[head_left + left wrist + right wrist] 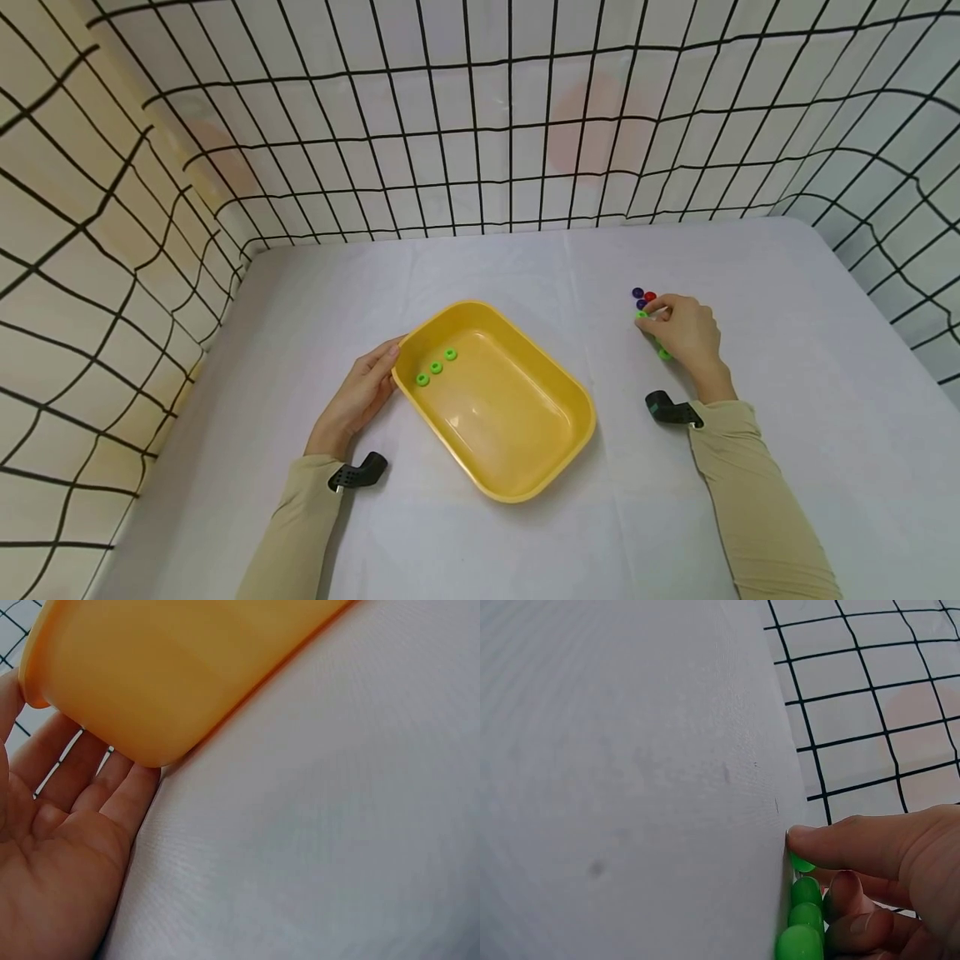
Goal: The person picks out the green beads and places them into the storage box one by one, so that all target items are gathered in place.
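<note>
A yellow plastic tray (pixel 517 400) lies at an angle on the white-covered table, with three green ring-shaped beads (pixel 437 367) in a row inside its left end. My left hand (pixel 362 392) holds the tray's left corner, thumb at the rim and fingers against the outer wall (pixel 127 690). Over to the right, my right hand (pixel 686 333) pinches a green bead (pixel 641 316) between thumb and forefinger at the table surface. Several more green beads (pixel 800 941) line up under that hand, partly hidden by it.
Just beyond the right fingertips are two dark blue beads (pixel 637 292) and a red bead (pixel 650 296). Black wire mesh (pixel 510 133) walls the back and both sides of the table. Each wrist wears a black camera mount (pixel 671 410).
</note>
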Tool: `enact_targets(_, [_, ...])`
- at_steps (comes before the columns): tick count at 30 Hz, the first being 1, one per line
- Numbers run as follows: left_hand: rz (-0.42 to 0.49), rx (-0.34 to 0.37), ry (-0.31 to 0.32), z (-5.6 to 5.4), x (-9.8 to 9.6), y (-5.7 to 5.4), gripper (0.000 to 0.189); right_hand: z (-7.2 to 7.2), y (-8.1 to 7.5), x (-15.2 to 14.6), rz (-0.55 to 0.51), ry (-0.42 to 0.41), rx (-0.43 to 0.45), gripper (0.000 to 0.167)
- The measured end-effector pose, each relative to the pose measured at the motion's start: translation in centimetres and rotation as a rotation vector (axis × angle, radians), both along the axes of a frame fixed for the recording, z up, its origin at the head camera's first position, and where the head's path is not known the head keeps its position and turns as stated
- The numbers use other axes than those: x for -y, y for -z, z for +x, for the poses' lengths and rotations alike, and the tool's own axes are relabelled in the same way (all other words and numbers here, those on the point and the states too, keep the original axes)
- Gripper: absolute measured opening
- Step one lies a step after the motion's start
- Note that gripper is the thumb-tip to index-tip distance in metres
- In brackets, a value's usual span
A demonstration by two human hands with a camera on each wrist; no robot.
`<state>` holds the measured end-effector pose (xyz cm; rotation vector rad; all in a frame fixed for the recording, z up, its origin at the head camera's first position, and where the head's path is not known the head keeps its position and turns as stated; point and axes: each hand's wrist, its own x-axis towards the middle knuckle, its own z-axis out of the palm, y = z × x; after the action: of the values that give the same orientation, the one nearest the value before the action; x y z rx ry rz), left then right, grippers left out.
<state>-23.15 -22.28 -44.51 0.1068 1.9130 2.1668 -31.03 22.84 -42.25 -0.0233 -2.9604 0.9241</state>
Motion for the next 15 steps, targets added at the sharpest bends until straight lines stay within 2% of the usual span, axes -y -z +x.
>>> enact_targets(5, [0.011,-0.002,0.007,0.0,0.2,0.1,0.058,0.0,-0.1,0.4,-0.028,0.011,-0.039,0.030])
enact_targets(9, [0.016,-0.006,0.002,-0.1,0.1,0.2,0.058,0.1,-0.7,1.0,-0.063,0.014,-0.085,0.029])
enact_targets(15, [0.021,-0.014,0.006,-0.3,0.3,0.1,0.057,0.5,-3.5,3.6,-0.117,-0.048,-0.174,0.028])
